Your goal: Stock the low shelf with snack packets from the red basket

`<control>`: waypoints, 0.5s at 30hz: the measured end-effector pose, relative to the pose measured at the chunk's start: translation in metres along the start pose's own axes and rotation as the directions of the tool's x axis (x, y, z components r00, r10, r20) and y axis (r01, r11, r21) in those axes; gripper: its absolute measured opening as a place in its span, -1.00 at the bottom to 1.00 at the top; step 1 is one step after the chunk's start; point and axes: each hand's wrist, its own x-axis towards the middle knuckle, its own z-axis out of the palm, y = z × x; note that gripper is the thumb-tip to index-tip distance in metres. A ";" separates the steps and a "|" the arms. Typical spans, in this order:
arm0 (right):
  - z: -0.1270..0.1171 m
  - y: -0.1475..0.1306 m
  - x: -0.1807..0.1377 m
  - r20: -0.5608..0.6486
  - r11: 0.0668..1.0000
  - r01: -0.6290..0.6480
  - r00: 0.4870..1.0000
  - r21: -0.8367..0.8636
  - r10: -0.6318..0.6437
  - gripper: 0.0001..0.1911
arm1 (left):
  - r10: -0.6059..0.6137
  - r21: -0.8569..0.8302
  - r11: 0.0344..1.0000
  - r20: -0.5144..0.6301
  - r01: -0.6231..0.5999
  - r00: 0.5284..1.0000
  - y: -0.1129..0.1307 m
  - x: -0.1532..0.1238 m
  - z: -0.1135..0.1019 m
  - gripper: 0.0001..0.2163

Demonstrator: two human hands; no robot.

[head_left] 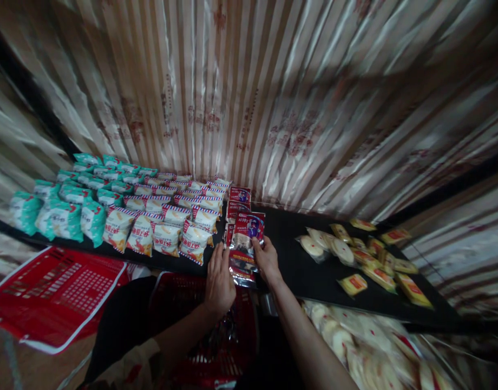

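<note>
My right hand (267, 259) grips the right edge of a shiny red and dark blue snack packet (244, 238), thumb on its face. On the packet's left side my left hand (220, 277) lies with its fingers stretched out along the edge, holding nothing. Beneath the held packet the silvery lower edge of another shows, and more red packets (240, 196) form a column behind it. Just left of my left hand stand rows of white snack bags (194, 242) with red lettering and striped tops.
Teal bags (64, 219) fill the left end of the black shelf (281, 238). Round pale crackers (312, 246) and yellow packets (378, 276) lie loose at right. Below are a red basket (66, 287), another red basket (251, 325), and wrapped crackers (354, 346). A striped curtain hangs behind.
</note>
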 end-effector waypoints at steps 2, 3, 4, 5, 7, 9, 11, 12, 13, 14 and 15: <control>0.005 -0.002 0.008 0.013 0.996 0.043 0.999 -0.075 -0.042 -0.57 | 0.072 0.017 0.997 0.023 -0.073 0.997 0.003 0.002 -0.004 -0.43; 0.008 -0.004 0.011 0.020 0.991 0.067 0.998 -0.119 -0.065 -0.57 | 0.102 0.025 0.994 0.044 -0.103 0.994 0.003 0.004 -0.006 -0.42; 0.010 -0.005 0.014 0.027 0.982 0.091 0.996 -0.167 -0.087 -0.56 | 0.125 0.031 0.991 0.068 -0.127 0.990 0.004 0.006 -0.006 -0.43; 0.012 -0.007 0.016 0.033 0.970 0.114 0.993 -0.216 -0.110 -0.54 | 0.141 0.036 0.989 0.090 -0.145 0.986 0.004 0.008 -0.006 -0.44; 0.015 -0.011 0.019 0.037 0.936 0.155 0.988 -0.317 -0.152 -0.50 | 0.163 0.041 0.985 0.121 -0.169 0.979 0.003 0.011 -0.004 -0.47; 0.017 -0.013 0.018 0.050 0.896 0.190 0.981 -0.402 -0.186 -0.45 | 0.176 0.038 0.982 0.135 -0.183 0.975 0.002 0.013 -0.002 -0.49; 0.020 -0.015 0.017 0.070 0.863 0.216 0.976 -0.456 -0.207 -0.38 | 0.184 0.025 0.982 0.136 -0.189 0.973 0.000 0.013 0.001 -0.50; 0.021 -0.016 0.016 0.083 0.851 0.232 0.972 -0.471 -0.220 -0.36 | 0.186 0.016 0.982 0.135 -0.190 0.973 0.000 0.013 0.002 -0.50; 0.022 -0.016 0.015 0.096 0.838 0.256 0.966 -0.482 -0.240 -0.34 | 0.187 0.007 0.982 0.135 -0.189 0.973 -0.001 0.012 0.003 -0.50; 0.022 -0.016 0.014 0.106 0.823 0.283 0.958 -0.493 -0.266 -0.33 | 0.184 0.000 0.983 0.136 -0.186 0.973 -0.001 0.012 0.004 -0.50; 0.023 -0.016 0.013 0.114 0.803 0.310 0.949 -0.510 -0.294 -0.34 | 0.179 -0.004 0.984 0.136 -0.180 0.974 -0.001 0.012 0.004 -0.50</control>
